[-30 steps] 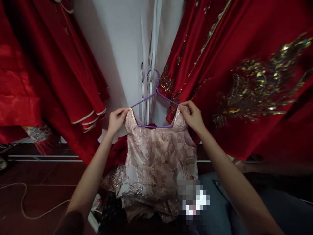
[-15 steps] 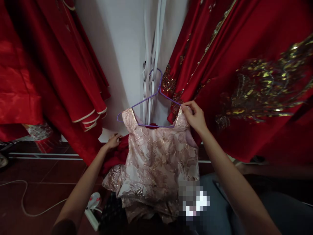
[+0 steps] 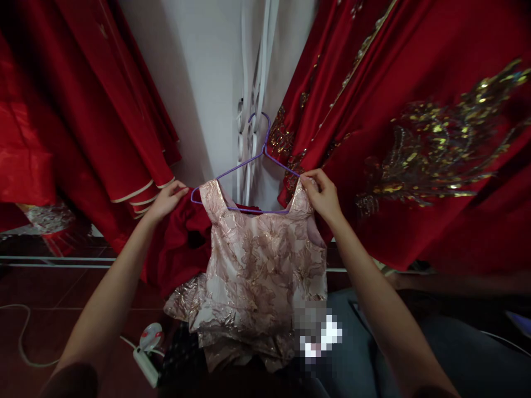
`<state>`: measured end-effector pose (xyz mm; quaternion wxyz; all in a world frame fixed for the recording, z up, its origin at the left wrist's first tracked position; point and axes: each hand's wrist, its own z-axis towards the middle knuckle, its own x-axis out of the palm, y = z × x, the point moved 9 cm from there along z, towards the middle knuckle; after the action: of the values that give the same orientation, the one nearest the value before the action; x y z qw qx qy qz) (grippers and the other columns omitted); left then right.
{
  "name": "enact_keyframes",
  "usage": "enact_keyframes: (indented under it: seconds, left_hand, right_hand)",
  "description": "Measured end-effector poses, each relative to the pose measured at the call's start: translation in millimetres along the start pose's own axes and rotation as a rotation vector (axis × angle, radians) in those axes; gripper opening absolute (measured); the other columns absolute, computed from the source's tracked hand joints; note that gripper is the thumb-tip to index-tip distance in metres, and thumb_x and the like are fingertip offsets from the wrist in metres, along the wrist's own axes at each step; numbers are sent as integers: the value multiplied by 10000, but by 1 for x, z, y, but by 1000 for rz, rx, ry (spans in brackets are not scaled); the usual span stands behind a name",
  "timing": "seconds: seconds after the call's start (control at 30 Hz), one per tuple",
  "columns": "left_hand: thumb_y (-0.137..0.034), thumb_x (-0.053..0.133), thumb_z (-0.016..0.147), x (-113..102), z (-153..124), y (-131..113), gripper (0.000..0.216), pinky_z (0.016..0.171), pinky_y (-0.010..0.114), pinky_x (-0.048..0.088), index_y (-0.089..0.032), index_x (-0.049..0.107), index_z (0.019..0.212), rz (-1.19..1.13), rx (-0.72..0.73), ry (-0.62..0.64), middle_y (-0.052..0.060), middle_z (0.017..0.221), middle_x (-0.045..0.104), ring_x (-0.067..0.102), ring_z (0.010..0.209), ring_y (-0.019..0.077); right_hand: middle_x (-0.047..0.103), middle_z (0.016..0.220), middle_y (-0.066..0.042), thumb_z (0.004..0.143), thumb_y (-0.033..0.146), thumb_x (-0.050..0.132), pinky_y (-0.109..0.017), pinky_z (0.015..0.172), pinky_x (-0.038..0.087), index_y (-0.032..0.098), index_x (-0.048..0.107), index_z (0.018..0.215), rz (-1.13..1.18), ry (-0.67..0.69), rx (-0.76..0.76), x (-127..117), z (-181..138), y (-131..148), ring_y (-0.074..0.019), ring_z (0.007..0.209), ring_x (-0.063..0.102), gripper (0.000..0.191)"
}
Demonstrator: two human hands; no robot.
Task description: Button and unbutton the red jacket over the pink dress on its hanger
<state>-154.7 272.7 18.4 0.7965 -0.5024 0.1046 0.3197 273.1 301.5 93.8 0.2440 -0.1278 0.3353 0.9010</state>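
both hands are raised in front of the person, well apart, each closed on fabric. left hand [image 3: 166, 200] grips a fold of red cloth [image 3: 182, 243] just beside the left end of the hanger [image 3: 240, 166], fingers curled over the top of the fold and the thumb towards the wire; whether it touches the wire itself i cannot tell. right hand [image 3: 322, 194] pinches the right shoulder strap of the dress [image 3: 261, 265] between thumb and fingertips, right at the hanger's right end.

the dress is a pale pink brocade with a gold floral pattern. it hangs from the thin purple hanger by both shoulder straps and lies between the two forearms, its hem bunched low near the floor [image 3: 62, 309]. the left strap sits free on the hanger, close to the left hand but not held by it. the red cloth drops behind and to the left of the dress, and a little of it shows through the neckline.

the hanger's hook is up against the white scrollwork [image 3: 249, 110] on the pale wall [image 3: 203, 83]. plain red gowns [image 3: 83, 110] hang to the left, and a red gown with gold embroidery [image 3: 415, 138] hangs to the right, just behind the right hand. a white cable [image 3: 20, 354] and a power strip [image 3: 146, 365] lie on the dark floor below the left forearm.
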Motion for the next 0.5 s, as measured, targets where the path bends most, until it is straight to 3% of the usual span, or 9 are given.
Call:
enact_keyframes:
  seconds: [0.13,0.23,0.37,0.5]
  left_hand:
    - [-306,553,752,-4,39,-47,129,695,281,412,-182,550,714,132,14,-88,36,710,593,521,680,167]
    - [-252,570,770,-1,49,-89,92,724,304,396,-165,571,799,261,56,-175,59,755,620,534,710,181]
    - [-240,537,828,30,37,-146,96,709,317,376,-169,560,888,293,135,-201,71,785,626,555,725,196]
    - [-264,462,897,68,13,-191,116,699,284,375,-194,531,959,139,280,-129,27,731,584,578,707,181]
  right_hand:
    - [662,815,-14,823,493,498,-311,725,454,238,589,857,-59,9,17,-4,-1,6,-187,749,601,274]
    - [671,833,-12,837,487,489,-341,786,438,246,595,862,-134,-7,-11,-7,-4,17,-200,775,609,265]
    - [677,832,-23,848,495,482,-382,825,413,252,602,870,-199,-40,-24,-7,-10,27,-216,756,608,273]
    - [675,816,-29,849,504,476,-359,765,428,245,605,882,-173,-45,-23,-6,-14,27,-212,720,602,291]
